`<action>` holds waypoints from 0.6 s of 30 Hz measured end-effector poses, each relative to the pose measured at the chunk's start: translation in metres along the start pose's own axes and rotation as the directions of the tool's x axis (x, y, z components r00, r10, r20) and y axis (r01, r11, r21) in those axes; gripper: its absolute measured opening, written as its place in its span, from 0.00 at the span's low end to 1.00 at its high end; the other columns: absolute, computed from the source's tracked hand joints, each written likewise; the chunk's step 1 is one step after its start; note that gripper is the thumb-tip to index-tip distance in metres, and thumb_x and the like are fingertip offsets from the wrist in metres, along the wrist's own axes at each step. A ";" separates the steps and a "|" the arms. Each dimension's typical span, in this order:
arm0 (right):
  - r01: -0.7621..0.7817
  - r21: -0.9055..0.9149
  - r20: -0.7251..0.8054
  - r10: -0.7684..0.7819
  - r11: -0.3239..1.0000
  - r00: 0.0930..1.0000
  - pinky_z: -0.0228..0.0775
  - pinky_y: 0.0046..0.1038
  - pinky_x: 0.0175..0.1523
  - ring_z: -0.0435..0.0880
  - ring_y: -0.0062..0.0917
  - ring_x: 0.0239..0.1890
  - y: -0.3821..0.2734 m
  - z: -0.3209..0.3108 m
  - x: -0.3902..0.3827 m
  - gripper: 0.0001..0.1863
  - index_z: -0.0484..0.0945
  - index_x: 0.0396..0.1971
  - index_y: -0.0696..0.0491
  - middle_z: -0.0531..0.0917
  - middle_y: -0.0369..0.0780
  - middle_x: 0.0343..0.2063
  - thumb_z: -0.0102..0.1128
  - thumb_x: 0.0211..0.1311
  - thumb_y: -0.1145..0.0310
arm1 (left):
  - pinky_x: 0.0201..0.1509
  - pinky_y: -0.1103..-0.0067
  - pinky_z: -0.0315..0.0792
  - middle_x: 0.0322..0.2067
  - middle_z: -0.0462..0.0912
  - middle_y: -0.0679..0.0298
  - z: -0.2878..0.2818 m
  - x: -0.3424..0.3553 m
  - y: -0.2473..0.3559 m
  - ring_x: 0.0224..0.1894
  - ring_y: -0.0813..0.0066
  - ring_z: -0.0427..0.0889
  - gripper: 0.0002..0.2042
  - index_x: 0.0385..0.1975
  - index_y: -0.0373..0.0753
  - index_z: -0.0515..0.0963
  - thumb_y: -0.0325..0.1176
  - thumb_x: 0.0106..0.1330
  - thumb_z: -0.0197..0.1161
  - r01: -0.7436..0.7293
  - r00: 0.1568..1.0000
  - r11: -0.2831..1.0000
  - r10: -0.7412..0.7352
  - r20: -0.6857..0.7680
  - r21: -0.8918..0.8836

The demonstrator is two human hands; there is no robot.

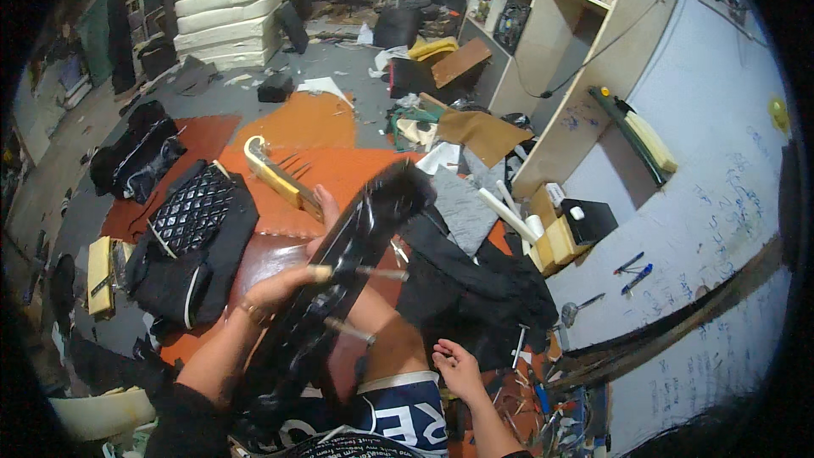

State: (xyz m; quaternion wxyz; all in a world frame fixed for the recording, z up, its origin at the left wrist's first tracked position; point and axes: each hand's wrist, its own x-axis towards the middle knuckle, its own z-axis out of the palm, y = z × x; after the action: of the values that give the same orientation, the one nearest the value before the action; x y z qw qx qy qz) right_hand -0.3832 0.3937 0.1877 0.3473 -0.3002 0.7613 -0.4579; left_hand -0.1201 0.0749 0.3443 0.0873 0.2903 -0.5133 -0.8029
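Observation:
A long black padded piece with a glossy, plastic-like surface slants across my lap, its far end raised toward the middle of the view. Two metal rods stick out from its right side. My left hand grips the piece near its middle, the thumb lying on top close to one rod; the other fingers are hidden. To the right of my knee, my right hand hangs with its fingers loosely bent and apart, holding nothing. Below the padded piece, dark black cloth lies spread beside my leg.
A quilted black cover lies at the left on orange and brown sheets. Beyond my foot rests a curved-handled tool. White foam blocks are stacked at the back left. Shelving and a marked white wall bound the right side.

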 end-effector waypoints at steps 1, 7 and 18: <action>-0.021 -0.051 -0.026 0.020 0.998 0.999 0.80 0.27 0.49 0.88 0.21 0.38 -0.007 -0.006 -0.004 0.29 0.75 0.66 0.59 0.86 0.44 0.57 0.70 0.69 0.63 | 0.62 0.77 0.74 0.57 0.81 0.61 0.009 -0.009 -0.006 0.56 0.76 0.79 0.32 0.69 0.33 0.69 0.42 0.68 0.69 -0.089 0.996 0.993 0.087 0.038 0.082; 0.078 -0.075 -0.038 -0.081 0.994 0.996 0.80 0.25 0.47 0.87 0.21 0.41 -0.014 -0.011 -0.010 0.40 0.66 0.73 0.57 0.80 0.46 0.64 0.74 0.65 0.66 | 0.56 0.74 0.76 0.49 0.84 0.60 0.014 -0.054 -0.116 0.48 0.72 0.82 0.37 0.64 0.33 0.74 0.56 0.64 0.74 0.161 0.949 0.851 -0.272 0.159 0.500; 0.347 -0.614 0.215 -0.273 0.709 0.938 0.68 0.46 0.72 0.71 0.52 0.70 -0.075 0.030 -0.012 0.47 0.66 0.74 0.47 0.61 0.44 0.78 0.80 0.53 0.64 | 0.57 0.60 0.78 0.62 0.75 0.40 0.083 -0.067 -0.155 0.56 0.45 0.82 0.41 0.71 0.36 0.67 0.52 0.63 0.73 -0.143 0.934 0.460 0.355 -0.034 0.876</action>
State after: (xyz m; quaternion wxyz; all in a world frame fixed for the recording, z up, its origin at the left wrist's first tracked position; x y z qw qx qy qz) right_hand -0.3420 0.3589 0.2485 0.1820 -0.5484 0.7903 -0.2039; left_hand -0.0877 0.2397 0.2589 0.1017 0.2994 -0.8687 -0.3813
